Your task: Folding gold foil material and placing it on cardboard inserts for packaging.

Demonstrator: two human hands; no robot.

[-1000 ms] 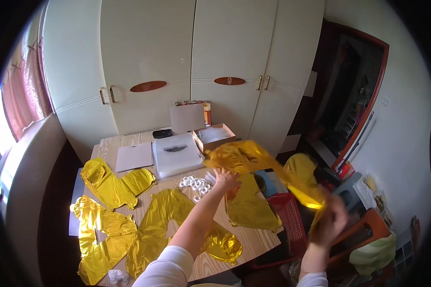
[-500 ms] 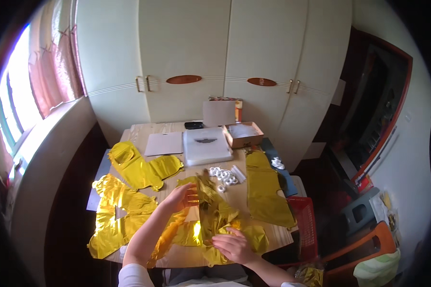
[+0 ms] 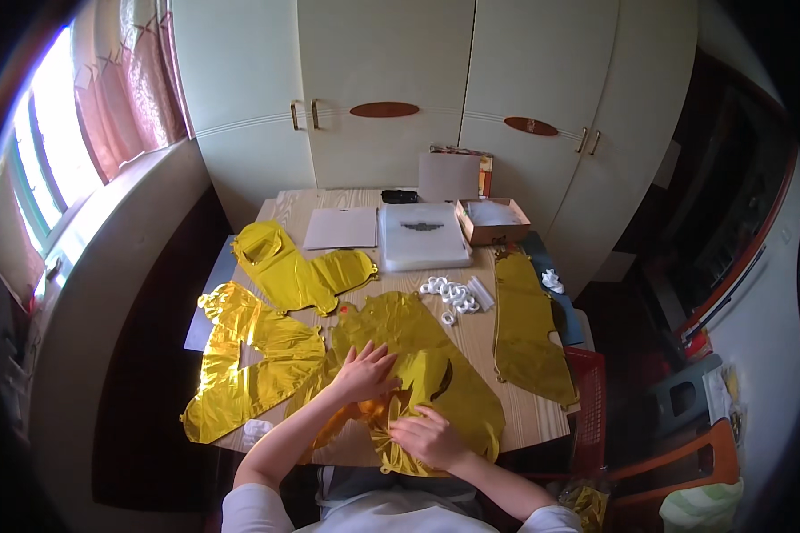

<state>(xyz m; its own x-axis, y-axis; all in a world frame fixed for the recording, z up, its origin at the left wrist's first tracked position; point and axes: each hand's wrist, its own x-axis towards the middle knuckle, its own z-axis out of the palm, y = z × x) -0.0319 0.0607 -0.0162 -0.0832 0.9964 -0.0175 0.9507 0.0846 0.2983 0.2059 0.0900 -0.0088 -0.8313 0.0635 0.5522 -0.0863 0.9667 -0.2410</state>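
Observation:
A flat gold foil balloon lies spread over the near middle of the table, its lower part creased and folded. My left hand rests on its left middle, fingers stretched out flat on the foil. Lower right of it, my right hand is closed on a bunched part of the same balloon near the table's front edge. Wrinkles run out from its fingertips; the thumb is hidden. Three more flat gold foil balloons lie around: one at the upper left, one at the lower left, one at the right.
White ribbon rolls lie beyond the balloon. Farther back are a clear plastic bag stack, a pale sheet, a cardboard box and a black tray. A red basket and an orange chair stand right.
The foil balloon, earlier raised and bunched between my hands, now lies spread out and flatter. My left hand has come down onto it. The view has shifted, moving the scene right and up.

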